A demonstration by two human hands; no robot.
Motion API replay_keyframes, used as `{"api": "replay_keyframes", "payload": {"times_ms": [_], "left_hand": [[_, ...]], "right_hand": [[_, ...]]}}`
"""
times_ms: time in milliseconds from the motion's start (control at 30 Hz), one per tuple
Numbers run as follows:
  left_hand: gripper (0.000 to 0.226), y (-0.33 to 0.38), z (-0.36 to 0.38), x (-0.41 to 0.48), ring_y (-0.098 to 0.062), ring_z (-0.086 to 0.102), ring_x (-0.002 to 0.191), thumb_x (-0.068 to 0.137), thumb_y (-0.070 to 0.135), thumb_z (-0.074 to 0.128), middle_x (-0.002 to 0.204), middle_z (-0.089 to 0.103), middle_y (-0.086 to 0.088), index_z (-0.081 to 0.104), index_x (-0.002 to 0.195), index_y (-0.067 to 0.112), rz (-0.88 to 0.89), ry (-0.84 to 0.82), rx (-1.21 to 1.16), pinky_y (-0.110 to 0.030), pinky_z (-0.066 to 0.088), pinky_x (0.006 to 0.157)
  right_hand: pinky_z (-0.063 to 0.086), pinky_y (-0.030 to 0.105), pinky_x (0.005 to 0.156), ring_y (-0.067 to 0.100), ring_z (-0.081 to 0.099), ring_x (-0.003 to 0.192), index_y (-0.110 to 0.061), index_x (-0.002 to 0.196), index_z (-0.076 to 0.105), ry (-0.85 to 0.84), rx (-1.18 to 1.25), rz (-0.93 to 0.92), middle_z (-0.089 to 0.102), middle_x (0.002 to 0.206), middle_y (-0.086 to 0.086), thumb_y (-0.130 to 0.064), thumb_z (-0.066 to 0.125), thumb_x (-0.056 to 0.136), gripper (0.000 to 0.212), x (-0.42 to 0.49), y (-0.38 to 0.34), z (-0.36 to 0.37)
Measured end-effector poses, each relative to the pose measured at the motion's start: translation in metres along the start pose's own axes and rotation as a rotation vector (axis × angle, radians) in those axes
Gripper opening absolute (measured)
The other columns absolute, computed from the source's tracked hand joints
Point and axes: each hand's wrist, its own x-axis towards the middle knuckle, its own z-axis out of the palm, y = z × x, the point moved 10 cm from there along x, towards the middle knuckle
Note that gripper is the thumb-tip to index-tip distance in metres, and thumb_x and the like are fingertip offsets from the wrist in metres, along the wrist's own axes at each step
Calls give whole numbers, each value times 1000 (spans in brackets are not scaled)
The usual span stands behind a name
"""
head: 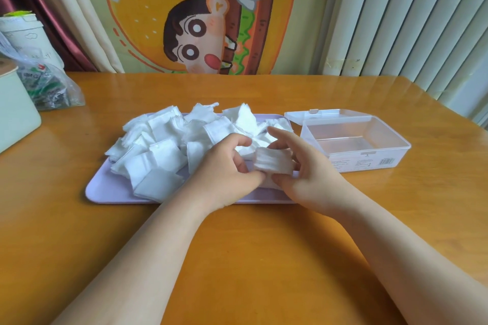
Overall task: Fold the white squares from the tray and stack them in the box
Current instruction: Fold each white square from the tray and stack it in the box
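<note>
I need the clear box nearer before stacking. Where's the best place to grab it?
Probably the near long wall of the clear box, from the front: its top is open, leaving that rim free to pinch, while the lid lies flipped back along the far side.

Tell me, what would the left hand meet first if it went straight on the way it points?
The left hand would likely meet the folded square it pinches, then the right hand just behind; depth is unclear.
</note>
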Motion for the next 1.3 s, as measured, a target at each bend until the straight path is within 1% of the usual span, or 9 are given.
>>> {"api": "replay_keyframes", "payload": {"times_ms": [100,267,400,500,633,800,1067,1200,1300], "left_hand": [[27,8,7,-3,-4,49,54,85,21,79,61,54,9,69,108,32,49,-73,-10,-26,43,58],[22,6,3,-2,-11,52,66,75,26,82,69,57,1,73,95,27,43,-54,-165,-34,46,70],[28,7,2,-1,-18,60,79,74,34,75,90,64,-23,73,102,36,40,-75,-201,-52,54,87],[33,9,1,-2,-14,61,77,76,34,72,89,68,-19,72,109,38,36,-71,-235,-44,51,80],[10,14,-2,-4,-4,54,59,94,23,74,67,64,11,75,104,25,39,-46,-304,-22,42,61],[7,30,3,4,-8,56,65,97,29,72,70,63,15,75,102,25,-5,-43,-364,-14,40,51],[13,76,30,47,-16,74,82,98,28,69,103,71,11,70,110,33,31,-33,-245,-24,48,63],[13,73,58,67,-7,65,84,95,29,70,106,69,16,70,108,32,54,-12,-73,-22,47,73],[13,72,73,75,-7,66,92,94,30,71,103,70,15,70,106,32,73,-9,31,-23,53,81]], "right_hand": [[55,27,93,16,69,108,-36,153,42,7,110,-6,62,130,-7,6,75,85,87,1,-1,1],[57,34,100,5,70,109,-25,150,45,25,348,138,68,123,-12,-4,86,80,83,1,9,0],[53,56,105,27,71,116,-20,124,71,-2,413,107,78,117,4,-9,81,87,41,2,3,-3],[52,62,102,37,71,112,-19,112,74,34,414,125,78,112,12,-18,83,84,30,2,5,-7],[51,62,105,42,72,110,-9,118,70,-4,534,179,76,114,20,-15,79,90,30,3,-1,-10],[53,55,106,38,73,112,3,118,71,-18,617,262,75,116,24,-13,68,98,26,4,-9,-27],[61,42,77,30,75,88,-6,99,72,228,199,409,77,99,19,-26,77,86,24,31,6,-124],[38,28,52,21,50,59,-2,79,67,265,-141,521,58,67,8,-38,71,87,37,30,30,-155],[28,23,46,18,39,48,-14,62,51,226,-312,599,42,49,-6,-33,70,82,33,31,51,-151]]}}
